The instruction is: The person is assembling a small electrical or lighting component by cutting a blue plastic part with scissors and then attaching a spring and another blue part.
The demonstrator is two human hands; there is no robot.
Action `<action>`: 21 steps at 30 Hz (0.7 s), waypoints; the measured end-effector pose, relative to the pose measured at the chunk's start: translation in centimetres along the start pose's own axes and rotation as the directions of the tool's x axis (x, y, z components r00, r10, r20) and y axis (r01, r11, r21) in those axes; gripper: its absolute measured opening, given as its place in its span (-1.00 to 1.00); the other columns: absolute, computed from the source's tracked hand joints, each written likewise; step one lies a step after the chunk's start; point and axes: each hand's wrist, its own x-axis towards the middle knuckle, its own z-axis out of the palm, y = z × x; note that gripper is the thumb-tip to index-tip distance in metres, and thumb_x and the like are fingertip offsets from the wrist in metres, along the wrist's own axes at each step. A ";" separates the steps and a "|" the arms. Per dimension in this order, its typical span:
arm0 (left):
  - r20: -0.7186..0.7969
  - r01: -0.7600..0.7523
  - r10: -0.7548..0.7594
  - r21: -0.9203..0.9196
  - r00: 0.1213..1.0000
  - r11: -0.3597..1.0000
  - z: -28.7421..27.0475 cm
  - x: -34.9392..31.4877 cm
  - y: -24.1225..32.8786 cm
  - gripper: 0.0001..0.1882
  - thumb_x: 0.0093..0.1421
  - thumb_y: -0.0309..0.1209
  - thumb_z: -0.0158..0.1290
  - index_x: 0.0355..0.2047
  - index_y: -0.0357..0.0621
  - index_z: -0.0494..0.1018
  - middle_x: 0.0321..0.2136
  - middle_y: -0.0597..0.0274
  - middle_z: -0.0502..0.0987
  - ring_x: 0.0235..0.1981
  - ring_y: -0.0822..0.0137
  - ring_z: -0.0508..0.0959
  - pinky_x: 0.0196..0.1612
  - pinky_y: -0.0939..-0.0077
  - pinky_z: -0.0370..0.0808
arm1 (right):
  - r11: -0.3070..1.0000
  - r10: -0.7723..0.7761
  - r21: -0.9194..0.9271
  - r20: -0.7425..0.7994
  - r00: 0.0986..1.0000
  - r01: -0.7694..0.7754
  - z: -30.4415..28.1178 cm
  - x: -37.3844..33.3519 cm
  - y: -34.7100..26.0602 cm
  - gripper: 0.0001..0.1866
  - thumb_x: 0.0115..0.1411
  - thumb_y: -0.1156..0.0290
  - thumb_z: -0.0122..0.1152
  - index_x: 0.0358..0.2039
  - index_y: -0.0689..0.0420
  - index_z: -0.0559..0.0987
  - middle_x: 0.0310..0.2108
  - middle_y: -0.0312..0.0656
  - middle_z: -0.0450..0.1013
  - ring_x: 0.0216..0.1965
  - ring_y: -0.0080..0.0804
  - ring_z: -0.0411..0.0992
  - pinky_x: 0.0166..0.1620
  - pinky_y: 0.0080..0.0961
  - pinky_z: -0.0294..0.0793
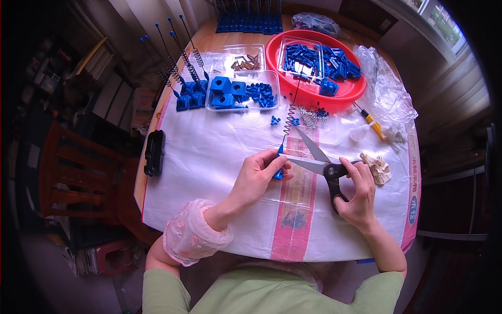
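Over the middle of the table, my left hand [260, 171] pinches a blue plastic piece [279, 166] that has a dark coiled spring wire [289, 119] rising from its far end. The wire runs on as a thin straight rod toward the red basin. In my right hand [358, 192] is a pair of scissors [331, 172] with black handles, fingers through the loops. Its blades are spread apart and point left. The lower blade's tip reaches the blue piece beside my left thumb; whether it touches cannot be told.
A red basin [270, 55] holds blue parts. Clear boxes carry blue cubes [221, 85] and brass-coloured pins [246, 63]. Spring-wire assemblies on blue bases [192, 96] stand at the left. Small white nuts [312, 116], a yellow-handled tool [377, 129], crumpled paper [376, 168] and a black case [154, 153] lie around.
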 end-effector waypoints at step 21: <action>0.018 -0.028 0.028 -0.040 0.999 0.999 0.1 0.0 -0.1 -0.74 0.38 -0.41 -0.07 -0.03 -0.33 0.44 -0.32 0.25 0.50 -0.26 0.51 0.54 -0.05 0.49 0.62 | 1.000 -0.008 -0.008 0.000 1.000 0.008 0.0 0.0 0.0 -0.21 -0.38 0.54 0.20 0.06 0.21 0.45 -0.36 -0.13 0.31 -0.29 -0.16 0.31 -0.19 -0.30 0.31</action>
